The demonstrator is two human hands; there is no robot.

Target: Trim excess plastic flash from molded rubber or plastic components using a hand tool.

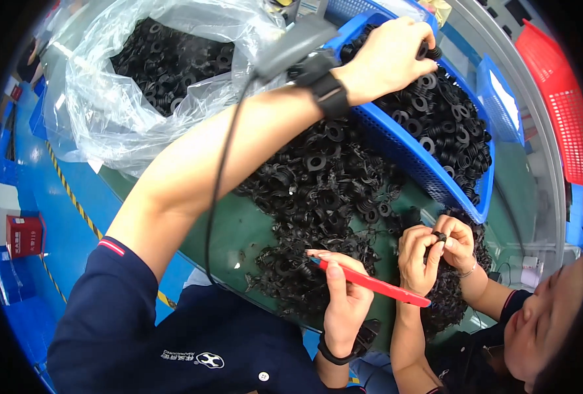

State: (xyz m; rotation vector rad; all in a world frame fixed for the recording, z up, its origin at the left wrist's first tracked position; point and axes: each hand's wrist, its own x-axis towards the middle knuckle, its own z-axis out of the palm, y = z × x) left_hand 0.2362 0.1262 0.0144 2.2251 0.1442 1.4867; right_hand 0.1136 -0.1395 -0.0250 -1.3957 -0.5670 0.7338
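Observation:
My left hand reaches over the far end of a blue basket full of black ribbed rubber grommets. Its thumb and fingers close round a small black grommet. Lower down, over the table, my right hand grips a slim red tool; its exact kind is unclear. The tool's narrow end points left, toward a loose heap of black rubber rings and scraps. Both my wrists wear black bands.
A clear plastic bag of black rings stands at the far left. On the right, a co-worker's hands pinch a small black part above more scraps. Red baskets stand at far right. A black cable crosses in front of my left arm.

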